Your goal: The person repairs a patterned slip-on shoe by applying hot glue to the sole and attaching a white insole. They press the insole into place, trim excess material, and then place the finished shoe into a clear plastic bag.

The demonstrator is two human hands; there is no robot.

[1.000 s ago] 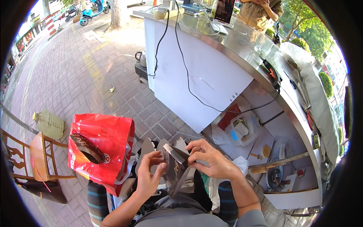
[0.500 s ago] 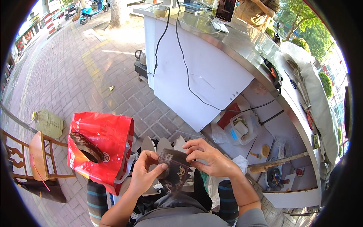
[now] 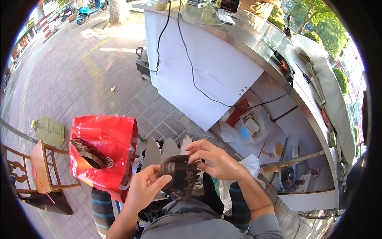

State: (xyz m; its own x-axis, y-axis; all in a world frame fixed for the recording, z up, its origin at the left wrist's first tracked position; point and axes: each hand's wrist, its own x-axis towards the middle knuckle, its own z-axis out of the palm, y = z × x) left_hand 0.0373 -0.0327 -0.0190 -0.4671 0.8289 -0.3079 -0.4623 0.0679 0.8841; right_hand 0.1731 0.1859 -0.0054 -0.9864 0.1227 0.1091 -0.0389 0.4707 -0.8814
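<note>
Over my lap I hold a dark brown band with a pale pattern, which looks like a slipper upper. My left hand pinches its left edge, thumb on the near face and fingers behind. At its upper right edge, my right hand grips with bent fingers, some of the fingertips hidden. The band is smeared by motion. Behind it stand several grey rounded pieces, shaped like insoles, partly covered by my hands. A second dark patterned band rests on the red bag to my left.
At far left are a wooden chair and a cloudy plastic jug. A white-sided counter with a metal top curves around ahead and right. Its open shelf holds a clear plastic box and a wooden stick. A black cable hangs down.
My view has shifted slightly, so the counter sits higher in the picture. The held band has tilted a little and moved slightly right between my hands. Both hands keep their hold.
</note>
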